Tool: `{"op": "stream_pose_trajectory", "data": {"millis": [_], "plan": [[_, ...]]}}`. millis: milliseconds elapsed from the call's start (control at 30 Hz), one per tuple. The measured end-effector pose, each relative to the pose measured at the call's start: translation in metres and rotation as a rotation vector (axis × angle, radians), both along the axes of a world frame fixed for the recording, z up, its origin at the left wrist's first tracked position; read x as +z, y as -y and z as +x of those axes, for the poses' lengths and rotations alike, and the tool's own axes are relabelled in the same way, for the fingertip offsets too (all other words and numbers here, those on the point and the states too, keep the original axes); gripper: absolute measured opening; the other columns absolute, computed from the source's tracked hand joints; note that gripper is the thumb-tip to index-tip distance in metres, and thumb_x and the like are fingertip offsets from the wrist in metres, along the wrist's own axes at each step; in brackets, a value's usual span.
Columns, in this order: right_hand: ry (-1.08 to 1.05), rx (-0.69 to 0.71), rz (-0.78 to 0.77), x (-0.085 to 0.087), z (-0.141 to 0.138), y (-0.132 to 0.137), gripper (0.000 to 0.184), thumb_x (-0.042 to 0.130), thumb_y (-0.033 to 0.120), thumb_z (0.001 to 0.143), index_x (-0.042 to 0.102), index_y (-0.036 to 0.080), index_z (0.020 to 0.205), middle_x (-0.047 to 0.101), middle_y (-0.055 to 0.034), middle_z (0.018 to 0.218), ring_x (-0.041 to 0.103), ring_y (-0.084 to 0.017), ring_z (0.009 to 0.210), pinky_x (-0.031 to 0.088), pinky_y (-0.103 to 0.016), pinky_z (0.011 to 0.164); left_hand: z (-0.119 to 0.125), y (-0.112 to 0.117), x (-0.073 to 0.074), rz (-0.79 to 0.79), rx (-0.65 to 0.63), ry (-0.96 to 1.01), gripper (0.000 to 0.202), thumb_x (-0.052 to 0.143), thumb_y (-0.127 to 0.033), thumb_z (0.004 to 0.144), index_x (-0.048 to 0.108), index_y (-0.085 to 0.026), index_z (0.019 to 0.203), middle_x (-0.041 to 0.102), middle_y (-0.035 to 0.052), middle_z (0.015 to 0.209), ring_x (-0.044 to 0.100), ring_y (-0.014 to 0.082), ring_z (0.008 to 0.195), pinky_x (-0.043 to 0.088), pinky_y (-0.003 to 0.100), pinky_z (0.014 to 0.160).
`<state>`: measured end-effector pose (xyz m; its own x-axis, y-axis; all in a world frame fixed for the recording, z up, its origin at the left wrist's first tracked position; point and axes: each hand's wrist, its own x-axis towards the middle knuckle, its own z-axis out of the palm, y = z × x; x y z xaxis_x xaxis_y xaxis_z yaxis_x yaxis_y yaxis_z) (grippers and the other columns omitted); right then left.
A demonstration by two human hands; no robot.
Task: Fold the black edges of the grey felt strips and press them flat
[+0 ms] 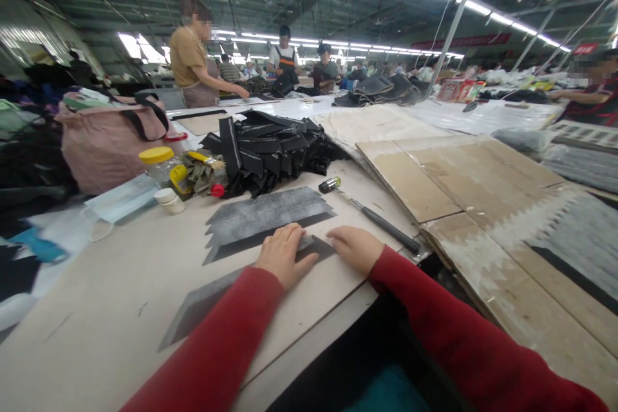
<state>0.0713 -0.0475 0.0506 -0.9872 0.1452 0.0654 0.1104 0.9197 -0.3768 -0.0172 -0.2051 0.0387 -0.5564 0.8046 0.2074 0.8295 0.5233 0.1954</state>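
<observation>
My left hand (284,255) lies flat, fingers stretched, on a dark grey fabric strip (212,299) that runs along the table's near edge. My right hand (355,247) rests just right of it with its fingers curled onto the strip's right end (318,246). Behind the hands lie staggered grey felt pieces (265,214). A small hammer (371,215) with a black handle lies to the right of my right hand. Both sleeves are red.
A heap of black strips (270,148) sits behind the felt. A yellow-lidded jar (157,164), a paper cup (170,199), a face mask (118,201) and a pink bag (109,141) stand at left. Cardboard sheets (434,174) cover the right. Other people work at far tables.
</observation>
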Motion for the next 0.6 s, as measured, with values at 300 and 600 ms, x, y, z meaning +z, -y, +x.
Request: {"op": "stream_pose_trajectory", "data": {"millis": [300,600], "plan": [[0.178,0.050,-0.324,-0.001,-0.039,-0.007,0.020,0.052,0.032,0.073,0.063,0.016,0.077,0.057,0.0024,0.058,0.049,-0.009,0.053,0.037,-0.020,0.052,0.005,0.004,0.003,0.008,0.030,0.033,0.043,0.052,-0.044,0.072,0.049,-0.019,0.107,0.049,0.0080,0.114,0.041,0.0239,0.105,0.036,0.038,0.083],[-0.055,0.125,-0.207,-0.013,-0.034,-0.008,0.015,0.054,0.020,0.069,0.064,0.013,0.078,0.057,-0.0018,0.074,0.050,-0.012,0.068,0.039,-0.023,0.065,-0.006,0.005,0.000,0.125,0.047,0.172,0.018,0.046,-0.019,0.075,0.058,-0.021,0.089,0.057,0.0014,0.088,0.050,0.0173,0.087,0.039,0.031,0.077]]}}
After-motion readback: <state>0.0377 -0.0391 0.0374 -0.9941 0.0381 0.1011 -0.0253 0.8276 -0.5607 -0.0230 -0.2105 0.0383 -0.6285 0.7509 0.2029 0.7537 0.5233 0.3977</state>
